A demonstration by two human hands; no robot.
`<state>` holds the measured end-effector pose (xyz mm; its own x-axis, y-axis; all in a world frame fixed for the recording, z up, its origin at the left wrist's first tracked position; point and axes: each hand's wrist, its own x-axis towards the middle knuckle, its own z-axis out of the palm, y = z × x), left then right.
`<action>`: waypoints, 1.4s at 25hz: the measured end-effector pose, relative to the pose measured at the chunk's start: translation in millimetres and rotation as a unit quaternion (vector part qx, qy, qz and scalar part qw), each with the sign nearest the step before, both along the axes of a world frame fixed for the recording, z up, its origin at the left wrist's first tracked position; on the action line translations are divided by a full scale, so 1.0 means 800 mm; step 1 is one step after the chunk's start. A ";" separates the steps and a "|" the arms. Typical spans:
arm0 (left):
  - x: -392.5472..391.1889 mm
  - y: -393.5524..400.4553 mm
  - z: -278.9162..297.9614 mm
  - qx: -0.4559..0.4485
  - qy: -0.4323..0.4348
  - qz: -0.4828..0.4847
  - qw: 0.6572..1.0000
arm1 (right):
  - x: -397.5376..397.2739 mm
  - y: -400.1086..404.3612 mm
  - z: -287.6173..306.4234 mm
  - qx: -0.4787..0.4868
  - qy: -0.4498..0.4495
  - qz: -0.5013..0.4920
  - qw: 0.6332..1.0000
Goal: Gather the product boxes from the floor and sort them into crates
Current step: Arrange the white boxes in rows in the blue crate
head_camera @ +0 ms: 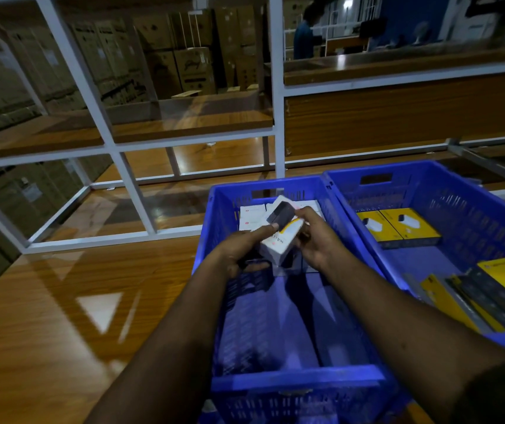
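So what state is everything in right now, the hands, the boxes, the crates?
Left hand: holds the white box, forefinger stretched along it.
Right hand: grips the same box.
White box: tilted, held over the left crate.
Left crate: white boxes at its far end.
Right crate: holds yellow boxes.

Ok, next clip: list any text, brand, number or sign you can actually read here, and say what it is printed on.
"Godrej", only roughly legible: script logo on a large cardboard carton behind the shelving.
White box held by the left hand and right hand: dark lettering on its side, too blurred to read.
White boxes in the left crate: small red marks, unreadable.
Yellow boxes in the right crate: print too small to read.
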<state>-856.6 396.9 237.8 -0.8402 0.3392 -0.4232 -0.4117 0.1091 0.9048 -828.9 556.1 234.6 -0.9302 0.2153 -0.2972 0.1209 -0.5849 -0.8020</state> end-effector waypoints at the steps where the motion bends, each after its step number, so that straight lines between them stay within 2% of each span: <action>1: 0.002 -0.001 0.003 0.011 -0.011 -0.001 1.000 | -0.001 0.004 0.001 -0.032 0.015 -0.027 0.999; 3: 0.000 -0.001 0.004 0.058 -0.002 0.042 0.997 | -0.001 0.007 0.002 -0.052 0.020 -0.026 0.998; 5: -0.010 -0.002 0.002 0.128 0.025 0.130 0.983 | 0.001 0.005 -0.003 0.044 -0.016 0.059 0.997; 7: -0.023 -0.006 -0.007 0.199 0.034 0.207 0.957 | 0.009 -0.007 -0.010 0.157 -0.044 0.180 0.970; 9: -0.027 -0.007 -0.011 0.227 0.038 0.240 0.943 | 0.015 -0.018 -0.016 0.183 -0.052 0.251 0.949; 12: -0.025 -0.005 -0.013 0.187 0.059 0.202 0.960 | 0.014 -0.023 -0.026 0.201 -0.035 0.237 0.950; 15: -0.009 0.004 -0.012 0.085 0.094 0.110 0.986 | 0.005 -0.026 -0.042 0.310 -0.027 0.180 0.933; 17: -0.004 0.009 -0.019 0.003 0.117 0.097 0.988 | 0.001 -0.026 -0.056 0.401 -0.021 0.177 0.899; 19: -0.010 0.010 -0.034 -0.044 0.114 0.113 0.986 | 0.004 -0.028 -0.060 0.473 -0.025 0.227 0.851; 20: -0.012 0.009 -0.038 -0.069 0.106 0.132 0.983 | 0.007 -0.030 -0.058 0.523 -0.037 0.270 0.808; 21: -0.015 0.009 -0.042 -0.103 0.097 0.154 0.978 | 0.011 -0.031 -0.054 0.576 -0.051 0.325 0.748; 23: -0.016 0.012 -0.049 -0.233 0.095 0.167 0.954 | 0.017 -0.033 -0.049 0.656 -0.086 0.423 0.619; 24: -0.015 0.013 -0.058 -0.286 0.102 0.162 0.939 | 0.020 -0.033 -0.044 0.676 -0.104 0.445 0.579; 25: -0.010 0.012 -0.061 -0.315 0.112 0.163 0.928 | 0.023 -0.034 -0.040 0.685 -0.120 0.455 0.557; 28: -0.004 0.014 -0.066 -0.304 0.132 0.202 0.922 | 0.029 -0.031 -0.027 0.705 -0.131 0.465 0.519; 30: -0.006 0.015 -0.072 -0.330 0.138 0.194 0.913 | 0.027 -0.032 -0.028 0.716 -0.129 0.478 0.493; 35: -0.011 0.020 -0.087 -0.356 0.118 0.204 0.904 | 0.018 -0.040 -0.035 0.729 -0.103 0.480 0.478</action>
<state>-865.6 412.6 167.8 -0.9292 -0.3072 -0.2056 -0.3541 0.5806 0.7331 -814.3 524.2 206.9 -0.7917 -0.1629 -0.5888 -0.0629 0.9804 -0.1867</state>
